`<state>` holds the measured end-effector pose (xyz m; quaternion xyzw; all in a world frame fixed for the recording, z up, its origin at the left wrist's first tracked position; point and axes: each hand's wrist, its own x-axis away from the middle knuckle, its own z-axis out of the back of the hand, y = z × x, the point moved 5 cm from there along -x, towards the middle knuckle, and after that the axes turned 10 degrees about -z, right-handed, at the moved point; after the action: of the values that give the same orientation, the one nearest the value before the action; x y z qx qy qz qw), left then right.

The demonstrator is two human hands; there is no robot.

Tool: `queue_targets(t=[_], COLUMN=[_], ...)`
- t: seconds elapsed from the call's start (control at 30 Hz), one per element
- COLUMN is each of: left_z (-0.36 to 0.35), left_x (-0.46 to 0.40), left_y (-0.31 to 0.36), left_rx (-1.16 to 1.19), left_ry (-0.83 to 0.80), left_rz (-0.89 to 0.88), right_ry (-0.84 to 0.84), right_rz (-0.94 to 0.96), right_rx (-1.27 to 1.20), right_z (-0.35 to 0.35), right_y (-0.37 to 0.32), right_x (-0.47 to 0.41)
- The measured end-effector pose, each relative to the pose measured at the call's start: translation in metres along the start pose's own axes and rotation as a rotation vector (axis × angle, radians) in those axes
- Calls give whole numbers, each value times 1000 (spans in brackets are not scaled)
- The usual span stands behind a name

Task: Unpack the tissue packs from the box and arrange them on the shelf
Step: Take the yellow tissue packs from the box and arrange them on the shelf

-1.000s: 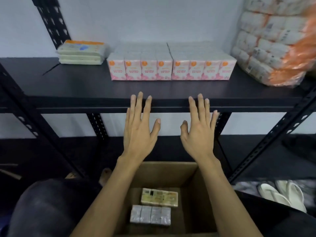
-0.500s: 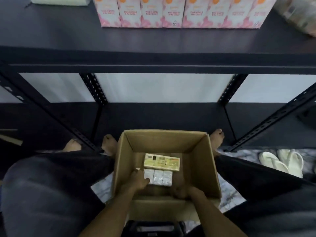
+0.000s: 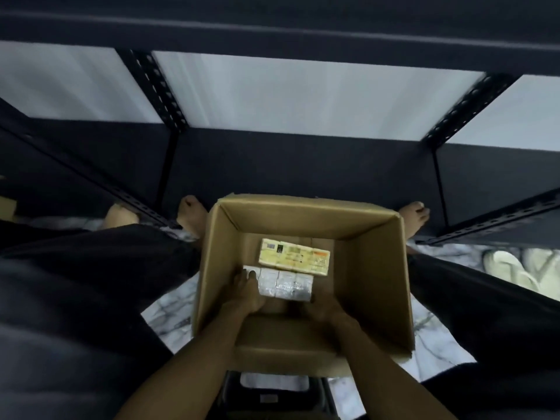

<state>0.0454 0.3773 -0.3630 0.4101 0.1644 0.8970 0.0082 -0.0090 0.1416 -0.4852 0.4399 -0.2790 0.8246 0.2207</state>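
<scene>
Tissue packs: two are left on the floor of the cardboard box (image 3: 375,268); a silver-wrapped multipack (image 3: 286,285) lies nearest the person, with a yellow pack (image 3: 294,256) touching its far edge.
Left hand (image 3: 247,294): placed over the left end of the silver multipack, fingers laid on its top, apparently so that end can be lifted; a closed pinch is not clearly shown.
Right hand (image 3: 322,306): lowered beside the multipack's right end, fingers hidden in shadow, so the state of this grip cannot be told.
Box position: set on the floor between the seated person's legs, just before the black shelf (image 3: 272,28), presumably to keep each carry short.
Step judged: the silver pack is being taken from both ends, likely because its wrap would sag under one hand.
Remaining: both packs are not yet shelved.
</scene>
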Motion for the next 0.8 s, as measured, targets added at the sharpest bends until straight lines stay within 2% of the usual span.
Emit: queue_targets(t=[0.1, 0.23, 0.3, 0.47, 0.53, 0.6, 0.67, 0.8], left_z=[-5, -14, -14, -18, -28, -36, -37, -38], left_x=[-19, -38, -42, -29, -24, -25, -25, -23], left_y=[-8, -13, -16, -14, -8, -9, -14, -16], left_rx=[-83, -55, -17, -38, 16, 85, -22, 26], left_ry=[15, -28, 1, 49, 51, 92, 160, 157], left_rz=[-44, -79, -76, -56, -98, -166, -228, -206], right_ry=[72, 160, 214, 141, 138, 210, 234, 221], right_rz=[-51, -42, -8, 58, 74, 75, 56, 17], right_rx=[19, 139, 206, 308, 395, 482, 536, 519], right_z=[46, 68, 77, 88, 89, 90, 89, 84], right_y=[-50, -74, -80, -99, -103, -104, -100, -78], right_x=[56, 58, 53, 37, 29, 22, 20, 22])
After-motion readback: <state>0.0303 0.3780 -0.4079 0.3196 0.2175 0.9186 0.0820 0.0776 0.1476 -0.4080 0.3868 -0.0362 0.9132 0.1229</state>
